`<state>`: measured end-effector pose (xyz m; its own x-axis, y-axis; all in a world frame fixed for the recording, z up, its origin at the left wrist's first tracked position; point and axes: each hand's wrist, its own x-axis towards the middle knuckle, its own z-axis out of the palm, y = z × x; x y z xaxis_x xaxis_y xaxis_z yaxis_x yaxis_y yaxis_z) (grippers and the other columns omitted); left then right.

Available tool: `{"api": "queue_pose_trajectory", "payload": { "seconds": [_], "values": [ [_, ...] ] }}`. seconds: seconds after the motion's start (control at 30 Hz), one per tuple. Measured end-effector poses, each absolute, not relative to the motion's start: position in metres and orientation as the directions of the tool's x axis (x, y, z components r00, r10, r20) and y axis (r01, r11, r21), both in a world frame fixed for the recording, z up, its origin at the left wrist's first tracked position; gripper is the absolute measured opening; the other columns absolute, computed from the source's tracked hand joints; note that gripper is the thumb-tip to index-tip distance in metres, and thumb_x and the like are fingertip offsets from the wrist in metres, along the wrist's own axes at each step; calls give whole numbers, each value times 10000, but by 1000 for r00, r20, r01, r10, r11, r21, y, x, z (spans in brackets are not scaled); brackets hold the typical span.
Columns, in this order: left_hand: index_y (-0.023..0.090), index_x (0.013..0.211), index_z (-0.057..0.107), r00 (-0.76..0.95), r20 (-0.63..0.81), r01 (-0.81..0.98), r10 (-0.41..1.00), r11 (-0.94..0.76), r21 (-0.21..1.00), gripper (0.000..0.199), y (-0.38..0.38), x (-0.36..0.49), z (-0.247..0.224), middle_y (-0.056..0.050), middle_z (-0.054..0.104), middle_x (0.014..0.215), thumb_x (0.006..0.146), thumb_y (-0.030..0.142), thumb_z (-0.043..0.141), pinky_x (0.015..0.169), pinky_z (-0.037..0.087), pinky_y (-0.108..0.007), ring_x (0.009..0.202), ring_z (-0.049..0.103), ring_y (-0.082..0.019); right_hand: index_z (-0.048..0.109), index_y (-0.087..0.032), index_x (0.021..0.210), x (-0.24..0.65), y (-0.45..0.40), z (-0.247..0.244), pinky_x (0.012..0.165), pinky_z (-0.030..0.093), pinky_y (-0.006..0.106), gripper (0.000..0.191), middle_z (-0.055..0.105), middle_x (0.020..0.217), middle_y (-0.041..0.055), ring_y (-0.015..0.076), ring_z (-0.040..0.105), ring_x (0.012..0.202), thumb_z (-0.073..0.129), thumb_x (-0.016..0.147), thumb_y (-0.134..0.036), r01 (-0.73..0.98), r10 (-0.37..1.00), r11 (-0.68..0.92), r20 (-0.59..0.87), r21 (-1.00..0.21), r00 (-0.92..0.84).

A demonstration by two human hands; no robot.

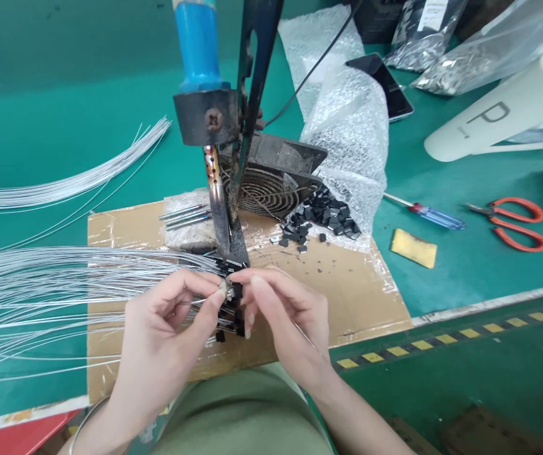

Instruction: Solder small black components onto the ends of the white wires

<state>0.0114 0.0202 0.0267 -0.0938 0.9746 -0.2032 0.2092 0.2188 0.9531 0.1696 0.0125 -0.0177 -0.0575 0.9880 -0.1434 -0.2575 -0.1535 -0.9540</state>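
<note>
My left hand [167,322] is closed, its thumb and index finger pinching what looks like the end of a thin white wire [197,302]. Close against it, my right hand [285,309] has its thumb and index finger drawn together; a thin line crosses its palm, and what the fingertips hold is too small to make out. Just above the fingertips points the hot-air-like metal nozzle [217,202] of a blue-handled tool [199,47], clamped to a black stand [252,63]. Under both hands lie wire ends with black connectors [239,322], partly covered.
Many white wires [39,278] spread leftward off the cardboard [357,297]. Behind stand a black fan [266,189] and a pile of small black pieces [326,215] on bubble wrap [352,126]. Rightward lie a screwdriver [437,215], yellow sponge [413,248], scissors [518,221] and white cup [494,117].
</note>
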Motion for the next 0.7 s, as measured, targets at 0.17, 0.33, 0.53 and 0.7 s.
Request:
{"api": "queue_pose_trajectory", "payload": {
  "seconds": [0.17, 0.33, 0.53, 0.7],
  "values": [
    [220, 774, 771, -90, -215, 264, 972, 232, 936, 113, 21, 8, 24, -14, 824, 875, 857, 144, 783, 675, 577, -161, 765, 747, -126, 694, -287, 1345, 179, 6, -20, 611, 483, 290, 356, 618, 809, -9, 144, 540, 643, 407, 1143, -344, -113, 999, -36, -31, -993, -43],
    [209, 780, 768, -96, -219, 292, 971, 238, 926, 85, 26, 9, 24, -18, 819, 858, 846, 156, 781, 633, 560, -180, 716, 720, -129, 596, -264, 1170, 185, 6, -18, 578, 424, 286, 153, 595, 676, -52, 150, 513, 586, 457, 1105, -262, 26, 1000, 0, 0, -1000, -23],
    [204, 769, 760, -126, -206, 315, 970, 237, 919, 79, 30, 11, 24, -35, 820, 879, 846, 186, 767, 585, 541, -212, 703, 707, -144, 554, -240, 833, 188, 12, -13, 786, 514, 329, 231, 651, 899, 17, 181, 626, 830, 549, 1057, -183, 124, 995, 93, 89, -988, -39],
    [203, 756, 751, -136, -194, 262, 972, 224, 939, 95, 34, 12, 24, -25, 807, 845, 836, 152, 761, 697, 599, -222, 762, 744, -155, 578, -252, 872, 187, 16, -6, 1067, 572, 433, 200, 790, 1265, 86, 247, 757, 1177, 634, 1012, -122, 58, 992, 99, 95, -993, -82]
  ]
}}
